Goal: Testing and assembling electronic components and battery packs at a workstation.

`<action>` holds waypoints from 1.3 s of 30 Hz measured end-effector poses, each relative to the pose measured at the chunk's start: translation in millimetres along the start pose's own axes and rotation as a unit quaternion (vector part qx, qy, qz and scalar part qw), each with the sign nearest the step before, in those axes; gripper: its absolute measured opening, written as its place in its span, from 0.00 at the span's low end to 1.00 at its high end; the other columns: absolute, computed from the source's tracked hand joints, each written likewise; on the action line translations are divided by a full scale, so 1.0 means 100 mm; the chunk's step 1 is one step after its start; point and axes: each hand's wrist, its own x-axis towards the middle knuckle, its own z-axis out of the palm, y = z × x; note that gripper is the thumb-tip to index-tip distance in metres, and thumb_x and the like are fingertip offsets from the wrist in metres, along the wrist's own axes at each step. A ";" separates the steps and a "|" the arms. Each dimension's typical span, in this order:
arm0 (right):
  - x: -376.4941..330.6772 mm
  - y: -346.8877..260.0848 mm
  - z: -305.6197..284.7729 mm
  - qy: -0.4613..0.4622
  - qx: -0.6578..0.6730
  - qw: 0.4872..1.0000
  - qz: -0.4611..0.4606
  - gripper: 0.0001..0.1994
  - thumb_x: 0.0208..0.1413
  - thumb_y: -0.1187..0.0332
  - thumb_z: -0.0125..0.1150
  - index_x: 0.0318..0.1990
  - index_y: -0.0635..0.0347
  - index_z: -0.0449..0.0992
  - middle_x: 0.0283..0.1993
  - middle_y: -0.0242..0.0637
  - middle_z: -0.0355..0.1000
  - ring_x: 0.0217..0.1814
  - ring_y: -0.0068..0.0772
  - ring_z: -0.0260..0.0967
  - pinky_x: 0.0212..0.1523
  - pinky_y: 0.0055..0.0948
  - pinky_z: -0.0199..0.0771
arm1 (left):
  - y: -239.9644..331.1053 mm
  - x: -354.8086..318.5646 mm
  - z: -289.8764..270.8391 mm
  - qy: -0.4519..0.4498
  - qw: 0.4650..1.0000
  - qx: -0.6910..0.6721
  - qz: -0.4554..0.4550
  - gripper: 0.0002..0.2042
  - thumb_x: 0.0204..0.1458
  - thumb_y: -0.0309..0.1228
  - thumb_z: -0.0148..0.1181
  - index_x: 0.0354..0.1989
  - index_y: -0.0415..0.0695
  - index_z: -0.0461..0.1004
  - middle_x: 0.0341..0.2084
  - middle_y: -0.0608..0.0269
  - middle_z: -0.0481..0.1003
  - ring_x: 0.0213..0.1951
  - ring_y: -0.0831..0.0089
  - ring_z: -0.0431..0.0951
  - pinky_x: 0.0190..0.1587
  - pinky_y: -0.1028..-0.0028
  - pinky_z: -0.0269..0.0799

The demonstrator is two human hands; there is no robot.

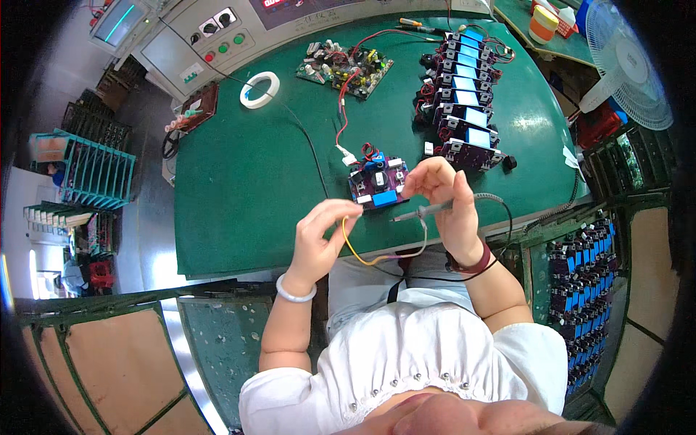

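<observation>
Near the front of the green table lies a small purple circuit board with a blue component on its near edge. My left hand is closed at the board's near left corner, pinching the end of a yellow ground lead. That lead curves across to a grey test probe, whose tip points left just in front of the board. My right hand holds the probe, with its thumb and index finger reaching toward the board's right edge; whether they touch it I cannot tell. Red wires join this board to a larger circuit board behind it.
A row of boards with blue tops stands at the right. A white tape roll lies at the back left, before a control panel. A fan stands far right. A tray of boards sits beside me; a dark cable crosses the table.
</observation>
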 end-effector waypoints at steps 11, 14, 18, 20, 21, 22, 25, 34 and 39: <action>0.05 0.10 -0.21 0.062 -0.105 0.992 -0.012 0.36 0.70 0.34 0.29 0.46 0.61 0.73 0.31 0.29 0.64 0.35 0.21 0.59 0.39 0.24 0.55 | -0.20 0.08 0.38 0.097 0.993 -0.046 -0.048 0.10 0.59 0.12 0.57 0.46 0.36 0.78 0.61 0.43 0.76 0.60 0.54 0.79 0.60 0.64 0.78; 0.11 0.18 -0.28 0.050 -0.126 0.991 -0.001 0.38 0.71 0.33 0.27 0.45 0.61 0.73 0.29 0.26 0.63 0.32 0.19 0.57 0.36 0.21 0.53 | -0.26 0.10 0.37 0.094 0.995 -0.005 -0.039 0.10 0.59 0.12 0.57 0.45 0.36 0.78 0.61 0.43 0.76 0.61 0.54 0.79 0.58 0.64 0.79; 0.23 0.32 -0.33 0.029 -0.119 0.992 0.014 0.37 0.74 0.35 0.27 0.41 0.60 0.73 0.25 0.23 0.64 0.25 0.13 0.52 0.28 0.17 0.48 | -0.34 0.13 0.39 0.119 0.987 -0.060 -0.087 0.09 0.59 0.14 0.60 0.45 0.37 0.81 0.59 0.47 0.78 0.57 0.60 0.81 0.57 0.66 0.80; 0.26 0.37 -0.34 0.046 -0.110 0.993 0.008 0.35 0.75 0.37 0.28 0.39 0.59 0.73 0.25 0.24 0.67 0.25 0.11 0.52 0.27 0.17 0.49 | -0.36 0.13 0.41 0.129 0.983 -0.084 -0.102 0.08 0.60 0.14 0.60 0.45 0.36 0.81 0.57 0.49 0.78 0.56 0.62 0.81 0.58 0.67 0.80; 0.27 0.39 -0.34 0.058 -0.095 0.994 0.003 0.33 0.76 0.39 0.30 0.36 0.58 0.72 0.27 0.27 0.71 0.25 0.11 0.52 0.25 0.17 0.49 | -0.37 0.13 0.42 0.134 0.980 -0.097 -0.110 0.08 0.61 0.15 0.60 0.45 0.36 0.82 0.56 0.50 0.79 0.56 0.64 0.81 0.58 0.67 0.80; 0.28 0.40 -0.35 0.061 -0.101 0.993 0.005 0.34 0.76 0.39 0.30 0.36 0.58 0.72 0.27 0.27 0.72 0.25 0.11 0.53 0.26 0.17 0.50 | -0.37 0.12 0.42 0.135 0.980 -0.098 -0.109 0.08 0.61 0.15 0.60 0.45 0.36 0.82 0.56 0.50 0.79 0.56 0.64 0.81 0.58 0.67 0.80; 0.28 0.42 -0.37 0.064 -0.117 0.991 0.010 0.34 0.76 0.39 0.30 0.35 0.59 0.73 0.27 0.28 0.72 0.25 0.11 0.53 0.26 0.16 0.51 | -0.39 0.11 0.43 0.137 0.979 -0.098 -0.112 0.08 0.62 0.16 0.59 0.46 0.36 0.82 0.55 0.51 0.79 0.56 0.64 0.81 0.59 0.67 0.80; 0.30 0.41 -0.34 0.065 -0.148 0.987 -0.010 0.29 0.77 0.45 0.38 0.36 0.61 0.75 0.26 0.25 0.63 0.27 0.16 0.56 0.28 0.21 0.56 | -0.42 0.12 0.44 0.147 0.986 0.015 -0.077 0.05 0.63 0.23 0.62 0.44 0.39 0.82 0.52 0.50 0.82 0.54 0.61 0.83 0.53 0.65 0.80; 0.27 0.42 -0.27 0.061 -0.132 0.989 0.008 0.28 0.77 0.46 0.39 0.37 0.61 0.75 0.26 0.26 0.63 0.28 0.16 0.58 0.29 0.21 0.58 | -0.39 0.06 0.44 0.144 0.981 -0.040 -0.122 0.05 0.63 0.23 0.61 0.45 0.39 0.81 0.52 0.50 0.82 0.52 0.59 0.84 0.53 0.65 0.80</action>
